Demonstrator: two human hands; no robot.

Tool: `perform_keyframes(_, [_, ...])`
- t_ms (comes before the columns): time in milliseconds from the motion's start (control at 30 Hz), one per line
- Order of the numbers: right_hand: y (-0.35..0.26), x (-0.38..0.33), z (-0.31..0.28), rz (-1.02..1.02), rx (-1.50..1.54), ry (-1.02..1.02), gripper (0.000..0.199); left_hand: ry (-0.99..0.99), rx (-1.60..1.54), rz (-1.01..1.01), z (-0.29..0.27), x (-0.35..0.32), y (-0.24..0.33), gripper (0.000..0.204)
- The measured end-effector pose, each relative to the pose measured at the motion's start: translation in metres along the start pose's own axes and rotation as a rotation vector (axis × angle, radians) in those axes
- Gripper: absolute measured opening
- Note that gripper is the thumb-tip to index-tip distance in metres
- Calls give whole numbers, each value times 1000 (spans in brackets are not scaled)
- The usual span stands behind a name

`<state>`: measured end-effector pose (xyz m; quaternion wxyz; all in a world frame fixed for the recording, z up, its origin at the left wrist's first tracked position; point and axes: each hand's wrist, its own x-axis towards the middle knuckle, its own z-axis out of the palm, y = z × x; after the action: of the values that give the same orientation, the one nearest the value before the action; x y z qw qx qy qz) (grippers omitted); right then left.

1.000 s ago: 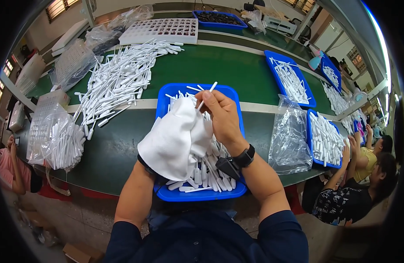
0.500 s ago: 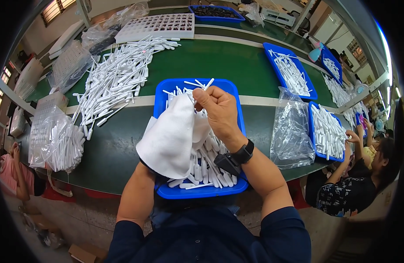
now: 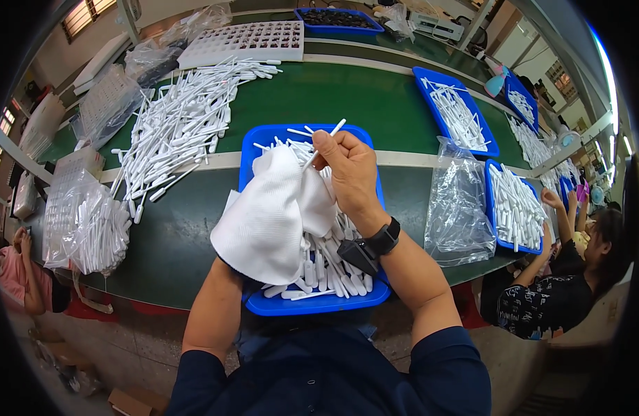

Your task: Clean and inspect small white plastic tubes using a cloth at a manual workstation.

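A white ribbed cloth (image 3: 260,215) drapes over my left hand, hiding its fingers; only my left wrist (image 3: 228,274) comes out below its dark edge. Just right of the cloth, my right hand (image 3: 350,173) pinches a slim white plastic stick (image 3: 339,127) between thumb and fingers. One end of the stick points up and right, while its lower part runs down against the cloth. Beneath both hands stands a blue tray (image 3: 319,308) filled with similar white sticks (image 3: 333,267), thicker at one end. A dark watch and a black device sit on my right wrist.
A large heap of white sticks (image 3: 174,128) lies left on the green table (image 3: 319,93). Near it is a clear bag of sticks (image 3: 101,232). Blue trays of sticks (image 3: 517,204) and an empty-looking plastic bag (image 3: 458,208) stand right. A co-worker (image 3: 541,298) sits at far right.
The stick in my right hand shows more of its length, now tilting up to the right. The cloth has spread lower at its right side, and the view has shifted slightly.
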<state>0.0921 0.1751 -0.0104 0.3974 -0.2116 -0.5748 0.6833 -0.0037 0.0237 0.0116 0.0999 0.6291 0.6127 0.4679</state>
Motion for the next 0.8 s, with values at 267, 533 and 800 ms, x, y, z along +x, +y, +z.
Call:
perform_keyframes(267, [-2, -1, -2, 5, -26, -7, 34, -28, -12, 17, -8, 9, 11, 45])
perform_keyframes(533, [-1, 0, -2, -4, -29, -9, 33, -5, -113, -89, 0, 8, 9, 32])
perform_keyframes(800, [1, 0, -4, -20, -40, -20, 33, 0, 55, 60, -3, 3, -4, 43])
